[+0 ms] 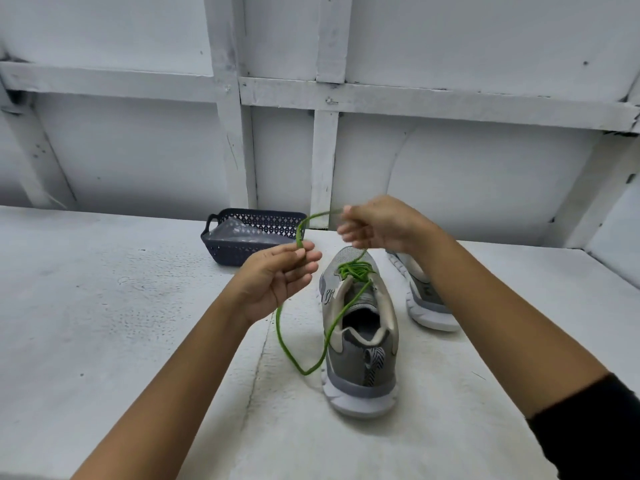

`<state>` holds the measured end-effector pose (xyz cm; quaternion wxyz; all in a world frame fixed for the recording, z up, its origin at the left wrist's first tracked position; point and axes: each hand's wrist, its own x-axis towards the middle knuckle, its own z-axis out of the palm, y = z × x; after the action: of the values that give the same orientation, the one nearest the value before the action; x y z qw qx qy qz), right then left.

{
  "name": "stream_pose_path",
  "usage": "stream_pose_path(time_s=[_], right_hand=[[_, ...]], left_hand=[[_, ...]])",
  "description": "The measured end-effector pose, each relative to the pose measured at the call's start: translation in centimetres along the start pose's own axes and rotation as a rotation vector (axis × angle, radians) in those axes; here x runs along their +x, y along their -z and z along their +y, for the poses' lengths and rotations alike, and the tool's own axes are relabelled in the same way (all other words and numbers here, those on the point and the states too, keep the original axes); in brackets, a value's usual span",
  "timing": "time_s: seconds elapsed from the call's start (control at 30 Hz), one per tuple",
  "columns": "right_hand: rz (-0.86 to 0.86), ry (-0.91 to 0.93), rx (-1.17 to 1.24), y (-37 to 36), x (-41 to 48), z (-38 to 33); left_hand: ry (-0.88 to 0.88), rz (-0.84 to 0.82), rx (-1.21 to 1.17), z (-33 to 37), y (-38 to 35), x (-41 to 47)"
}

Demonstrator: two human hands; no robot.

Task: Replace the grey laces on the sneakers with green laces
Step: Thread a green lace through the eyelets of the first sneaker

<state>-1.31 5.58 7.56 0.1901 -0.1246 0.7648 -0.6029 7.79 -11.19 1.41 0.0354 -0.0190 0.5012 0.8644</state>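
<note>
Green lace point(305, 373) threaded through grey sneaker point(360, 362), left hand point(277, 277) pinching its loop, right hand point(379, 223) pinching its end

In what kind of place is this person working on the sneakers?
Probably a plain workroom or shed, not a shop: a white-painted wall with bare wooden framing, a rough white worktop, and a dark plastic basket near the sneakers and green lace.

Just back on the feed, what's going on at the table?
A person is lacing the nearer grey sneaker with a green lace. The left hand pinches one stretch, the right hand holds another above the shoe; the rest is bunched at the eyelets and hangs loose, untied. The second sneaker lies behind the right arm, a dark basket beyond.
</note>
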Motion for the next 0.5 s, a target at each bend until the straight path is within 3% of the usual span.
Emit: stream_pose_path(time_s=[0.17, 0.23, 0.33, 0.5], right_hand=[[0.096, 0.110, -0.917, -1.4, -3.1, 1.6], [0.157, 0.089, -1.110, -2.1, -3.8, 2.9], [0.175, 0.063, -1.056, -2.6, -3.5, 5.1], [0.165, 0.066, -0.621, -1.9, -3.0, 7.7]], left_hand=[[-0.091, 0.220, -0.038, -1.4, -0.4, 0.6], [-0.102, 0.274, 0.079, -2.1, -0.7, 0.7], [-0.139, 0.311, 0.294, -3.1, -1.4, 0.8], [-0.215, 0.321, 0.422, -4.6, -2.5, 0.8]])
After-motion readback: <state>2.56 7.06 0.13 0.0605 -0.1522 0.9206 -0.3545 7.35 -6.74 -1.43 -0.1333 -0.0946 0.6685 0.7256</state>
